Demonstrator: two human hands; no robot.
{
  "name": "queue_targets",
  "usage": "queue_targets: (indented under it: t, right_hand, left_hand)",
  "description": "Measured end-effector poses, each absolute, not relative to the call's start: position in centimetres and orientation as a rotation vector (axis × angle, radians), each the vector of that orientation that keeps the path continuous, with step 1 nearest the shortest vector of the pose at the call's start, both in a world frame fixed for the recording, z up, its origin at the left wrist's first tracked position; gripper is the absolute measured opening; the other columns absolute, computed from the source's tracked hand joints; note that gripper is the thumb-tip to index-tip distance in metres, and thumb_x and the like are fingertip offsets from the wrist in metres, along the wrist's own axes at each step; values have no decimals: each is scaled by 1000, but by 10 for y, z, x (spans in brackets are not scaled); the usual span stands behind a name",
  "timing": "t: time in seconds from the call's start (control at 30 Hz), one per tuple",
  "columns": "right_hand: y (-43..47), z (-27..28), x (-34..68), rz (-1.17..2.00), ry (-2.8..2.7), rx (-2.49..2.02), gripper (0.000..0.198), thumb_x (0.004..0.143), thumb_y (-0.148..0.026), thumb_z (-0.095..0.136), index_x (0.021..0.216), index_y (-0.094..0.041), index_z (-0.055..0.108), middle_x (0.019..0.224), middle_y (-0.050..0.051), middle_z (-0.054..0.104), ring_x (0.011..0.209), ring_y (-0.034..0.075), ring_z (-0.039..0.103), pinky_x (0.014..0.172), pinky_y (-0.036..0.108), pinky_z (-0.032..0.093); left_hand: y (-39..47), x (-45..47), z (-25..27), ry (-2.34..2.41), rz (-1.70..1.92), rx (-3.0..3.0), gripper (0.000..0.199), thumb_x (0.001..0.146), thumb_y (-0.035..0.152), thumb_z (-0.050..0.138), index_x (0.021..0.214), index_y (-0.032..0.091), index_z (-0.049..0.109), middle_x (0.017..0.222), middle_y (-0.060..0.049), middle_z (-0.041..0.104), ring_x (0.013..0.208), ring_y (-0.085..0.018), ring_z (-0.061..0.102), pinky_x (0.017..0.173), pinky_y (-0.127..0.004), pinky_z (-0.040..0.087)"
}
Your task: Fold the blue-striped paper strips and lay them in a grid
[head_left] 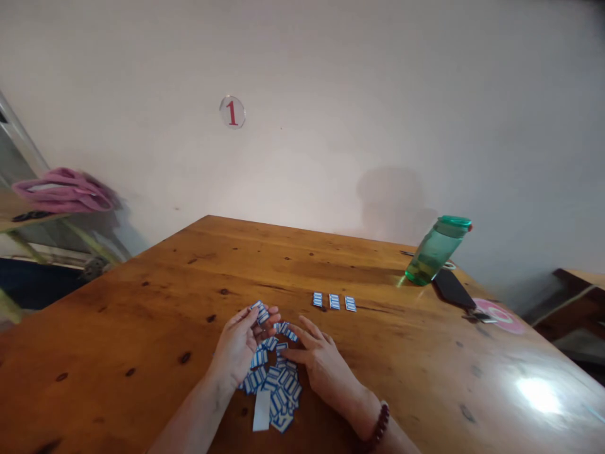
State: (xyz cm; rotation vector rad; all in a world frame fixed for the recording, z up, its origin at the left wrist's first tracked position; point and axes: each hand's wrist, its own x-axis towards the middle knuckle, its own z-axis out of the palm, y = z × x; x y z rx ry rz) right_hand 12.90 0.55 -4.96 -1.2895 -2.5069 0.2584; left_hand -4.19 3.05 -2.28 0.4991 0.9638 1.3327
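My left hand is closed on a small blue-and-white card, pinched between thumb and fingers above the table. Below it spreads a loose pile of similar blue-and-white cards, some overlapping. One plain white card lies at the pile's near edge. My right hand has its fingers spread, with fingertips at the upper right side of the pile; whether they press on a card I cannot tell. Farther off stand apart three small sets of the cards in a row: left, middle and right.
On the wooden table, a green bottle stands at the back right. Beside it lie a dark phone-like slab and a pink disc. A wall with a round number sign rises behind. Pink cloth rests far left.
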Motion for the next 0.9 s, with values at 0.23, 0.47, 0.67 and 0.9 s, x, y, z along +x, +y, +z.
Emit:
queue_targets:
  t: [0.23,0.47,0.67,0.9]
  right_hand:
    - [8,-46,138,196,-2407,-1426,38,74,-2,43,95,-26,64,124,5,49,123,23,30,92,38,31]
    - [9,-44,136,247,-2270,-1520,20,81,-14,46,91,-23,61,89,5,59,86,20,49,71,29,39]
    - [8,-45,135,240,-2294,-1558,24,77,-17,53,99,-26,59,94,4,57,91,22,46,70,31,37]
    - [11,-38,133,291,-2328,-1595,16,76,-16,52,90,-21,58,96,6,55,91,22,47,70,30,38]
  left_hand:
    - [30,-43,-23,901,1227,466,30,88,29,35,85,11,59,89,-12,69,82,-19,66,68,-29,52]
    - [31,-42,-22,905,1198,467,34,89,31,30,84,11,57,84,-11,70,83,-19,66,68,-29,52]
    - [30,-41,-21,904,1170,459,34,89,31,30,83,10,57,86,-12,70,82,-18,66,67,-27,51]
    - [28,-37,-18,897,1140,455,37,89,33,28,87,10,56,92,-14,68,85,-20,65,66,-28,52]
